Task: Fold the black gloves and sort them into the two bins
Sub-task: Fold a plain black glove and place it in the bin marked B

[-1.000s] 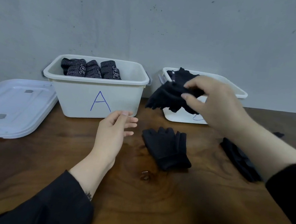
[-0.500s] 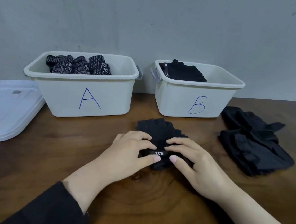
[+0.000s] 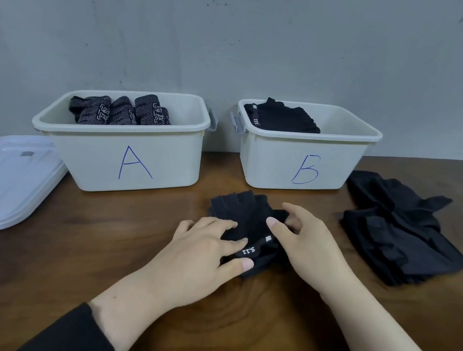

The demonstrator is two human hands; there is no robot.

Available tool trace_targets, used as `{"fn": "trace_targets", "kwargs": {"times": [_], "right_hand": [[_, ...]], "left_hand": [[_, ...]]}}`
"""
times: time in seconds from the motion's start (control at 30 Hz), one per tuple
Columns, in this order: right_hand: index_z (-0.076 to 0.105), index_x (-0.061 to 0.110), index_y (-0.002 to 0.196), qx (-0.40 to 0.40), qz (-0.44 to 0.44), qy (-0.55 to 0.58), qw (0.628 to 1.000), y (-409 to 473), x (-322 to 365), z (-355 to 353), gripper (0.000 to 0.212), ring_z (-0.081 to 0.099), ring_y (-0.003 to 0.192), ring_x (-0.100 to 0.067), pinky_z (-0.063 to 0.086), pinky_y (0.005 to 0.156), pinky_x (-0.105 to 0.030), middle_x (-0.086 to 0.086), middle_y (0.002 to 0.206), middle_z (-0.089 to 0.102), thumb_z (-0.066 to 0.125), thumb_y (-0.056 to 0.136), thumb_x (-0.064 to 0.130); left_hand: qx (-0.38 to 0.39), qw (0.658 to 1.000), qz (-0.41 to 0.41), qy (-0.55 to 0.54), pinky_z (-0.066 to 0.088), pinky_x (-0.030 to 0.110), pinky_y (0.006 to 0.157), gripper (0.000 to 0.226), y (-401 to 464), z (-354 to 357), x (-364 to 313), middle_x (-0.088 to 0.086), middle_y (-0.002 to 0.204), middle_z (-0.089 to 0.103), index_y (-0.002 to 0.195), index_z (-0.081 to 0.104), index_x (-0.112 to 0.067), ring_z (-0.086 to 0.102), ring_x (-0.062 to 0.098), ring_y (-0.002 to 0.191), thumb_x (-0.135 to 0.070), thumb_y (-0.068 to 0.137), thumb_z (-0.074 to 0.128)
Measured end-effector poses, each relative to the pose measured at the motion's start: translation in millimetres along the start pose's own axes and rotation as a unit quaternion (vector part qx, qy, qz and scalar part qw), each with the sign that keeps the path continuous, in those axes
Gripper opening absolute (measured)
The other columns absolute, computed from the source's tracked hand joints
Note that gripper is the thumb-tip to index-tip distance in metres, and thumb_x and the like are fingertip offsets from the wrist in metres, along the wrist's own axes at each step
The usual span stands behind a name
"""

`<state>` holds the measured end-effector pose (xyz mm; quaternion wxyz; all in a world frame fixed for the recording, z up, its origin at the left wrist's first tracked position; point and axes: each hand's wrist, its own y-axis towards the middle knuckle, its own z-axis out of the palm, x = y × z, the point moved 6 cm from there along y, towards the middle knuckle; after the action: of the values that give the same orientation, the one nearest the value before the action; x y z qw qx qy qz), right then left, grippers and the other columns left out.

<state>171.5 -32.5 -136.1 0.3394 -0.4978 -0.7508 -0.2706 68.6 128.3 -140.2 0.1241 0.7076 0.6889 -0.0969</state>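
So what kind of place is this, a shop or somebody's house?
Hard to say; probably a plain sorting workstation. A wooden table against a bare grey wall, with two white bins marked A and B, holds a pile of black gloves.

Scuffed grey wall (image 3: 266, 37), dark wooden table (image 3: 46, 270), soft light

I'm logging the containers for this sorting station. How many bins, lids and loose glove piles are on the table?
Bins: 2, bin A and bin B
Lids: 1, white lid
Loose glove piles: 1, unsorted pile
Total: 4
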Motion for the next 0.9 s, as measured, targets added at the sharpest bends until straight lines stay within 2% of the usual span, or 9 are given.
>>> {"fn": "trace_targets", "kwargs": {"times": [0.17,0.27,0.37,0.43,0.53,0.63,0.73,0.83,0.9], "right_hand": [[0.043,0.034,0.151,0.023,0.024,0.125,0.992,-8,4,0,0.067,0.057,0.123,-0.005,0.046,0.102,-0.026,0.011,0.134,0.062,0.069,0.091,0.048],[0.035,0.036,0.155,0.042,0.004,0.111,0.993,-13,7,7,0.072,0.054,0.128,-0.005,0.046,0.107,-0.03,0.012,0.138,0.059,0.07,0.093,0.025],[0.038,0.039,0.152,0.039,-0.005,0.121,0.992,-15,8,10,0.071,0.054,0.128,-0.004,0.047,0.108,-0.032,0.017,0.135,0.06,0.059,0.094,0.002],[0.04,0.041,0.151,0.044,-0.016,0.127,0.991,-15,11,9,0.074,0.054,0.128,-0.002,0.047,0.11,-0.033,0.019,0.136,0.059,0.056,0.093,-0.002],[0.045,0.046,0.145,0.054,-0.049,0.13,0.989,-18,20,4,0.075,0.054,0.123,0.009,0.044,0.102,-0.012,0.027,0.131,0.061,0.053,0.092,-0.006],[0.044,0.059,0.135,0.063,-0.097,0.093,0.989,-23,31,1,0.078,0.051,0.122,0.016,0.037,0.1,-0.004,0.033,0.129,0.058,0.053,0.091,-0.005],[0.044,0.058,0.139,0.08,-0.125,0.073,0.986,-26,37,5,0.077,0.051,0.125,0.011,0.037,0.103,-0.006,0.025,0.132,0.06,0.053,0.092,-0.002],[0.044,0.057,0.14,0.079,-0.14,0.063,0.985,-27,38,4,0.076,0.056,0.123,0.003,0.041,0.101,-0.009,0.017,0.127,0.063,0.054,0.092,-0.001],[0.045,0.056,0.141,0.071,-0.149,0.065,0.984,-27,37,2,0.078,0.058,0.12,-0.003,0.043,0.105,-0.016,0.011,0.125,0.064,0.055,0.091,-0.002]], "left_hand": [[0.005,0.999,0.016,0.047,0.006,0.034,0.114,0.062,-1,0,-5,-0.019,0.157,0.023,0.147,0.038,-0.047,0.008,0.002,0.141,-0.071,0.093,0.018],[-0.022,0.998,0.036,0.042,0.014,0.033,0.112,0.064,-1,-5,-11,-0.022,0.145,0.039,0.136,0.052,-0.049,0.024,-0.001,0.132,-0.073,0.091,0.014],[-0.197,0.976,0.022,-0.094,0.041,0.033,0.092,0.033,-5,-33,-2,-0.02,0.095,0.059,0.082,0.064,-0.044,0.052,0.002,0.097,-0.06,0.095,0.037],[-0.299,0.937,-0.044,-0.176,0.042,0.022,0.081,0.012,-8,-46,16,-0.019,0.093,0.058,0.088,0.059,-0.038,0.056,0.003,0.095,-0.048,0.092,0.054],[-0.224,0.906,-0.133,-0.334,0.039,0.014,0.095,0.049,-2,-34,37,-0.025,0.12,0.059,0.132,0.048,-0.04,0.052,-0.009,0.114,-0.045,0.087,0.066],[-0.134,0.846,-0.14,-0.497,0.045,0.026,0.103,0.067,3,-24,36,-0.026,0.114,0.068,0.147,0.036,-0.042,0.061,-0.008,0.109,-0.04,0.089,0.071],[-0.103,0.831,-0.125,-0.532,0.052,0.02,0.092,0.055,4,-23,31,-0.025,0.109,0.07,0.137,0.053,-0.038,0.063,-0.011,0.103,-0.036,0.087,0.075],[-0.057,0.832,-0.113,-0.539,0.052,0.046,0.101,0.022,3,-19,24,-0.001,0.11,0.074,0.109,0.073,-0.027,0.069,0.018,0.107,-0.032,0.088,0.074],[-0.05,0.832,-0.104,-0.542,0.053,0.048,0.097,0.005,1,-18,23,0.007,0.101,0.075,0.091,0.074,-0.023,0.071,0.026,0.1,-0.027,0.091,0.072]]}}
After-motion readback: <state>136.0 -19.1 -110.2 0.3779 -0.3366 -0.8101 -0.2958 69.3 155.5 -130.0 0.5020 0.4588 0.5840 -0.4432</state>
